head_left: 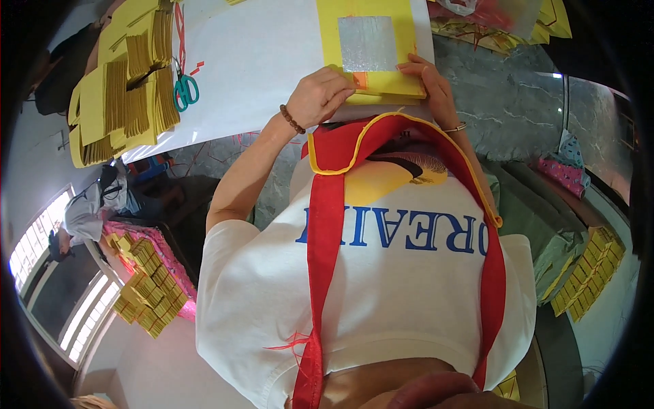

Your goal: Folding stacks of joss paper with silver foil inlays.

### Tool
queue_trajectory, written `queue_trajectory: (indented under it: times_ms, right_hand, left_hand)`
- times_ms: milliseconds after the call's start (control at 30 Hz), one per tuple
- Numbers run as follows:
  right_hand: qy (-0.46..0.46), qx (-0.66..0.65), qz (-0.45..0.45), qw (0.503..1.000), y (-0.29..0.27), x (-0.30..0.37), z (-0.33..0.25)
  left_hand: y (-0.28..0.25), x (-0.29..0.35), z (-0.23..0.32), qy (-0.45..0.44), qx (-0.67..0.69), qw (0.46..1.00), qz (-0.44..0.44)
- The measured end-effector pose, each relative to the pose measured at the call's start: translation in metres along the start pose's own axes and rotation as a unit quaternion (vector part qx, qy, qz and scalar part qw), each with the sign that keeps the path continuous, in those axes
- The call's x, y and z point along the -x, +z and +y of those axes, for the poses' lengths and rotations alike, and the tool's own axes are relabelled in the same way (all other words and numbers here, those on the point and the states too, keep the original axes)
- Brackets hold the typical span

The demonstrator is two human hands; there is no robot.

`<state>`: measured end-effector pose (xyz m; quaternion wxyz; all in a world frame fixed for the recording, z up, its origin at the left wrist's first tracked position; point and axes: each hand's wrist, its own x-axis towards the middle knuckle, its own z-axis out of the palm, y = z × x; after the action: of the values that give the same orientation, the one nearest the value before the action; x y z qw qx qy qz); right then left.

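Observation:
A stack of yellow paper sheets (381,91) lies at the front edge of the white table, with a silver foil square (368,44) on top. Below the square shows a small orange patch (360,81). My left hand (321,94), with a bead bracelet at its wrist, is closed at the patch's left side; whatever its fingertips pinch is hidden. On the stack's right edge rests my right hand (433,83), fingers stretched out near the foil's lower right corner. A thin bangle circles that wrist.
Bundles of folded yellow paper (126,88) are piled at the table's left end, beside teal-handled scissors (184,91) and red strands. More yellow bundles (153,286) lie at lower left near another person (92,208). Green wrapped packs (545,225) stand to my right.

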<state>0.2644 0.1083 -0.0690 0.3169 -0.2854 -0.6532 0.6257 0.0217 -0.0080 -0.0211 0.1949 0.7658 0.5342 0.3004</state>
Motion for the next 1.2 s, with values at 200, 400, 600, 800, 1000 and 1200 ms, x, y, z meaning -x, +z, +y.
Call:
queue_trajectory:
  times_ms: [200, 400, 600, 800, 1000, 1200]
  right_hand:
    - [-0.004, -0.005, 0.009, 1.000, 0.001, 0.000, 0.004]
    - [0.009, -0.050, 0.006, 0.999, 0.002, 0.001, 0.008]
    - [0.000, -0.023, -0.017, 1.000, 0.000, 0.000, 0.010]
    - [0.001, 0.061, -0.015, 0.998, 0.002, 0.004, 0.009]
    - [0.051, 0.029, 0.043, 0.997, 0.006, 0.002, 0.013]
    - [0.020, 0.083, 0.037, 0.996, 0.005, 0.001, 0.011]
  left_hand:
    - [-0.003, -0.007, 0.000, -0.125, 0.102, 0.987, -0.014]
    - [-0.008, -0.012, -0.002, -0.248, 0.170, 0.953, -0.047]
    - [-0.011, -0.016, -0.003, -0.274, 0.213, 0.936, -0.056]
    - [-0.009, -0.016, -0.009, -0.306, 0.266, 0.913, -0.038]
    - [-0.004, -0.014, -0.014, -0.303, 0.276, 0.912, -0.027]
    - [-0.004, -0.013, -0.017, -0.295, 0.286, 0.911, -0.030]
